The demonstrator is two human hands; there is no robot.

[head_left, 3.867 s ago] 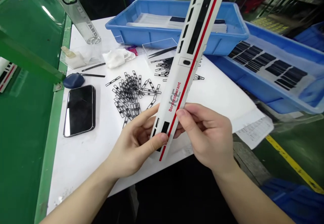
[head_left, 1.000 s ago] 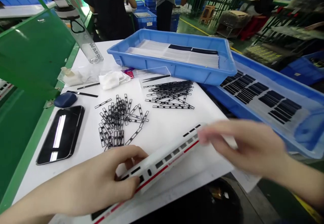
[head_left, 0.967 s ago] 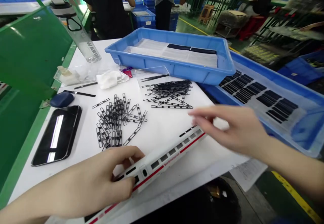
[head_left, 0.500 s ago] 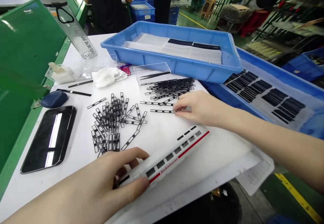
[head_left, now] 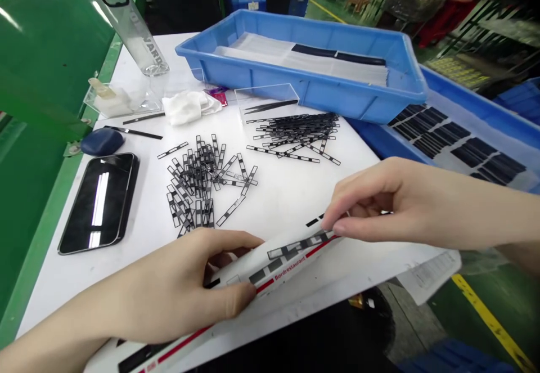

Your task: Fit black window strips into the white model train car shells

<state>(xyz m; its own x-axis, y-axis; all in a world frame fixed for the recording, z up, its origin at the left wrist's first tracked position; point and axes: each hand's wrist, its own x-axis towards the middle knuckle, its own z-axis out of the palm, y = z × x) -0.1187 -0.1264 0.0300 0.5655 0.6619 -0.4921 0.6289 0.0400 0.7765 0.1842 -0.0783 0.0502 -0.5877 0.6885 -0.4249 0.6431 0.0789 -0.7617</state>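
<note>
My left hand (head_left: 189,288) is wrapped round a long white model train car shell (head_left: 290,269) with a red stripe, window openings and the word "Bordrestaurant". The shell lies slantwise over the table's front part, and my palm hides part of it. Pinched between thumb and fingertips of my right hand (head_left: 371,207) is one end of a thin window strip (head_left: 295,246), clear with black frames. This strip lies along the shell's window row, slightly above the openings; whether it touches cannot be told. Beyond my hands are a heap of short strips (head_left: 196,170) and a pile of longer strips (head_left: 299,128).
A phone (head_left: 101,201), a dark blue rounded object (head_left: 102,142), a white cloth (head_left: 188,107) and a clear bottle (head_left: 141,41) are at the left. Behind stands a blue bin (head_left: 304,72); a second bin (head_left: 375,142) holds dark strips. People stand in the background.
My right hand has brought a window strip from beside the longer pile toward me, over the train car shell. My left hand still holds the shell. The view has shifted slightly.
</note>
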